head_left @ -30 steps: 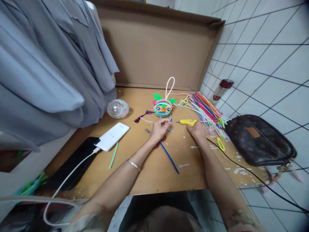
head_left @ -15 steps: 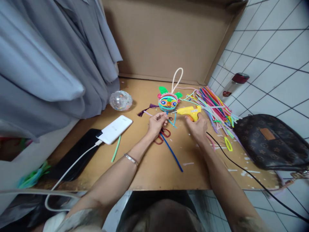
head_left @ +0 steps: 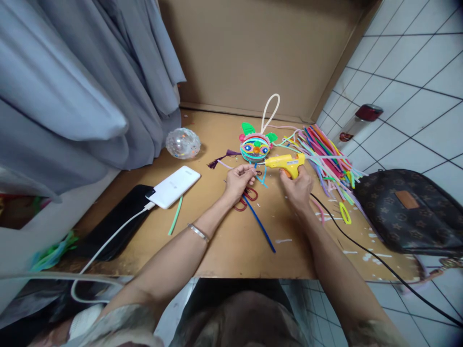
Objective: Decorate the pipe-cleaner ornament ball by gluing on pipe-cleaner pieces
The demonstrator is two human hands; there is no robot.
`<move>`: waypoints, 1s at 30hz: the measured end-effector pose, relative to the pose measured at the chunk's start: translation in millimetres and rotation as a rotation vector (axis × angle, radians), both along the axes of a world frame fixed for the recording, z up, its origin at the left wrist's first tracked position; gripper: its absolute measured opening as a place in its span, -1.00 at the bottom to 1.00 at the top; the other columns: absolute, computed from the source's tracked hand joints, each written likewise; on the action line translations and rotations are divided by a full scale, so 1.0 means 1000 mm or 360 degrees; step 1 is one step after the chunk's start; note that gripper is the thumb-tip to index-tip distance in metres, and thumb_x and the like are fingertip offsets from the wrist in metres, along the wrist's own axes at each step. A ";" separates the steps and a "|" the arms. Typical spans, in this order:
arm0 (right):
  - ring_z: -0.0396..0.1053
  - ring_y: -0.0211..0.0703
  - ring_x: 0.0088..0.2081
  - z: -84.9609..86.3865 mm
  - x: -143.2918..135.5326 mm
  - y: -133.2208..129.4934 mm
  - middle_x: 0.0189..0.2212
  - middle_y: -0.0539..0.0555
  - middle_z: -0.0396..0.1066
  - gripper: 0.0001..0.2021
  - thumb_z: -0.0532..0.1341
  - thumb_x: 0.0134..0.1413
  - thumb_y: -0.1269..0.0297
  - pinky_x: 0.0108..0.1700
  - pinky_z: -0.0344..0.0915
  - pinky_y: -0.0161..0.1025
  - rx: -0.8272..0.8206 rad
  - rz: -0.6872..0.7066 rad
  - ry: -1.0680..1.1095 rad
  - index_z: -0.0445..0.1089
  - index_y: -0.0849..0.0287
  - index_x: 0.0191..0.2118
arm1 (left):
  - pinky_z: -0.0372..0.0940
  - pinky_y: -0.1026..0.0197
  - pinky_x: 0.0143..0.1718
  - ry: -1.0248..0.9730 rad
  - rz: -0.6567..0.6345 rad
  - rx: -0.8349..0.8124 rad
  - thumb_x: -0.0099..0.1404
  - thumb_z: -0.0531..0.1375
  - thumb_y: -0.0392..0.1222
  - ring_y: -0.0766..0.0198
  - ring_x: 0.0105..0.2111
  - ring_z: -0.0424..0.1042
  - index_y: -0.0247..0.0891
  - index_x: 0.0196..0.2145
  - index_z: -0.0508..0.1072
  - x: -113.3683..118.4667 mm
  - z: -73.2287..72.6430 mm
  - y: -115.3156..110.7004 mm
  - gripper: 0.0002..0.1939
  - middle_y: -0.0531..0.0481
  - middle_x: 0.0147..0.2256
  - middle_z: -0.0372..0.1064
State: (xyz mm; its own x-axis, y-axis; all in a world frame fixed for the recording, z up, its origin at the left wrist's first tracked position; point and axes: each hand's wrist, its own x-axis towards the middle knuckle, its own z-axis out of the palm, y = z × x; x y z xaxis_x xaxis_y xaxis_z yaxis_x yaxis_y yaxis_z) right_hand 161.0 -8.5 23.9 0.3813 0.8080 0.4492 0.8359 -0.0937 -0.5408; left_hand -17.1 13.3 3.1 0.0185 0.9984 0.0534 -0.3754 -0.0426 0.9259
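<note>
In my right hand (head_left: pixel 299 187) is a yellow hot glue gun (head_left: pixel 284 162), its nozzle pointing left and a pale glue stick out of its back. My left hand (head_left: pixel 240 182) is pinched at the nozzle tip; what sits between its fingertips is too small to make out, though a bit of blue shows there. Just beyond lies a colourful animal-face ornament (head_left: pixel 256 148) with green ears and a white loop (head_left: pixel 270 113). A purple tassel (head_left: pixel 224 158) reaches out at its left. Below my left hand are dark red loops (head_left: pixel 249 195) and a blue pipe cleaner (head_left: pixel 264 229).
Many coloured pipe cleaners (head_left: pixel 327 156) are piled at the right, near a brown patterned bag (head_left: pixel 408 212). The gun's black cord (head_left: pixel 347 238) crosses the table's right side. At the left are a clear ball (head_left: pixel 183 143), a white power bank (head_left: pixel 175 187) and a grey curtain (head_left: pixel 141 58).
The view has shifted slightly. My left fingertips and the glue gun's nozzle have come closer together, with the grip of both hands unchanged.
</note>
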 end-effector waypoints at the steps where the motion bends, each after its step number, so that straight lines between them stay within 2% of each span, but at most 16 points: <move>1: 0.45 0.09 -0.26 0.000 0.000 0.000 -0.27 0.26 0.54 -0.59 0.16 0.06 0.03 -0.16 0.30 -0.08 -0.0001 0.0003 -0.0007 0.45 0.24 -0.11 | 0.26 0.32 -0.49 -0.0012 -0.0005 -0.0002 -0.08 0.47 0.01 0.44 -0.57 0.34 -0.30 -0.38 0.51 0.000 0.000 0.000 -0.60 0.06 -0.50 0.47; 14: 0.36 -0.01 -0.40 -0.015 0.005 0.007 -0.42 0.14 0.50 -0.65 0.19 -0.02 0.00 -0.30 0.24 -0.15 0.0265 0.0036 0.0003 0.45 0.17 -0.24 | 0.22 0.36 -0.55 -0.0108 -0.0012 -0.0027 -0.09 0.45 -0.05 0.49 -0.63 0.27 -0.29 -0.43 0.51 0.002 0.003 -0.004 -0.67 0.10 -0.55 0.44; 30: 0.36 -0.01 -0.40 -0.013 0.002 0.005 -0.44 0.12 0.45 -0.67 0.17 0.01 0.00 -0.26 0.26 -0.12 0.0220 0.0043 0.0021 0.43 0.17 -0.26 | 0.21 0.36 -0.55 -0.0081 0.0028 -0.0060 -0.08 0.41 -0.10 0.48 -0.62 0.28 -0.30 -0.44 0.51 0.003 0.004 -0.004 -0.73 0.09 -0.55 0.44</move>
State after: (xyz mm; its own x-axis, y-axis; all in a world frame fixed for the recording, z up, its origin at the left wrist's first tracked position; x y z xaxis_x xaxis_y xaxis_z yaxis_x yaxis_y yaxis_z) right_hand 163.0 -3.7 11.1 0.3668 0.7488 0.5520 0.8298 0.0049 -0.5580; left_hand -14.2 9.0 7.1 -0.0009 0.9999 0.0162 -0.4216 -0.0151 0.9067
